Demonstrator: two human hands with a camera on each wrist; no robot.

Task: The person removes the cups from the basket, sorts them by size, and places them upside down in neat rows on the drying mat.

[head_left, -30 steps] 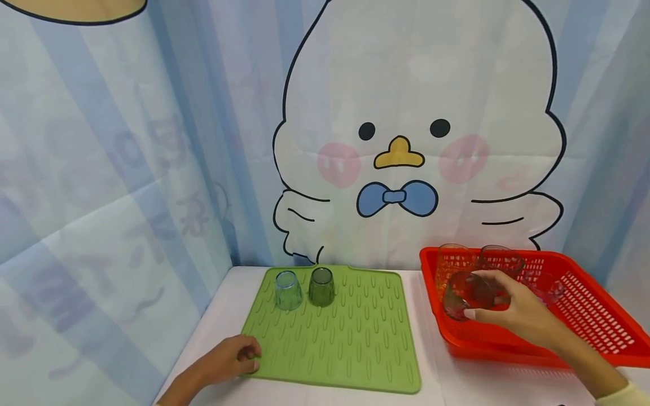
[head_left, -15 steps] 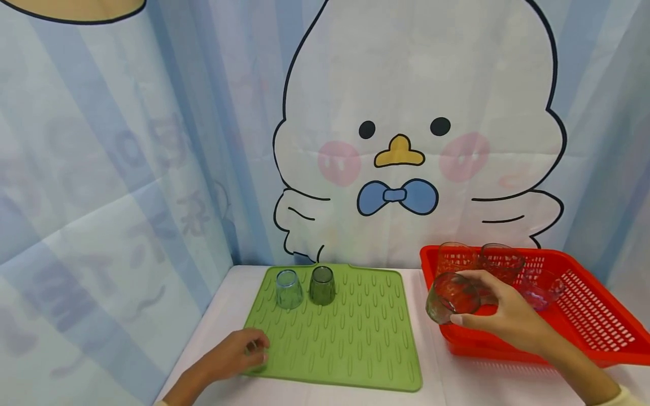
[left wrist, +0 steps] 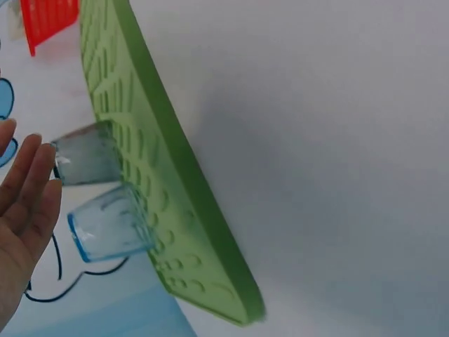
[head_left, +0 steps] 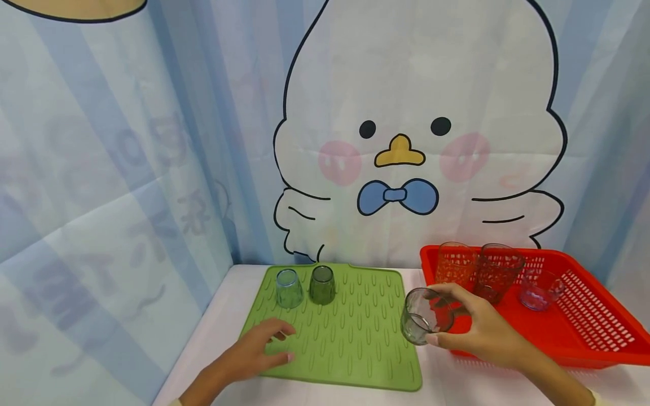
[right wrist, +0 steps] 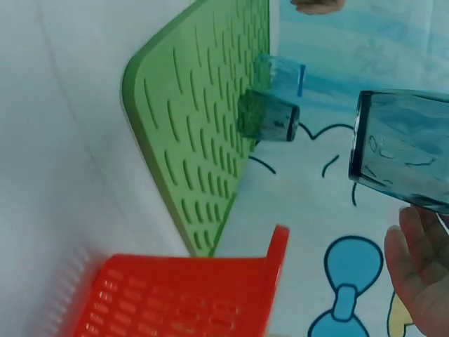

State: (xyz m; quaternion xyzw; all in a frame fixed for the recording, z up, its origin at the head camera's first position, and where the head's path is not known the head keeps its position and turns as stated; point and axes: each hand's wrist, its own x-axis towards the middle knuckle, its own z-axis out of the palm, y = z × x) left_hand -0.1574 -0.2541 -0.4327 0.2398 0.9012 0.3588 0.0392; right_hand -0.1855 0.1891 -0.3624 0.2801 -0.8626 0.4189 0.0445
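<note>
My right hand [head_left: 482, 330] grips a clear greyish drinking glass [head_left: 417, 321] between thumb and fingers. It holds the glass tilted in the air, over the right edge of a green ribbed mat [head_left: 365, 352]. Over the mat's left front part hovers my left hand [head_left: 254, 352], fingers spread and loosely bent, holding nothing. Toward the back left of the mat, a light blue glass [head_left: 289, 290] and a dark grey glass [head_left: 322, 287] stand side by side. Both glasses also show near my left fingers [left wrist: 42, 161] in the left wrist view.
A red slotted basket [head_left: 574, 352] stands right of the mat. Inside are an orange-tinted glass [head_left: 452, 260], a dark-tinted glass [head_left: 500, 268] and a purplish cup [head_left: 540, 290]. A curtain with a cartoon bird [head_left: 406, 84] hangs behind the white table.
My right hand has carried the glass leftward out of the basket toward the mat. My left hand has moved right and inward over the mat, its fingers opening out.
</note>
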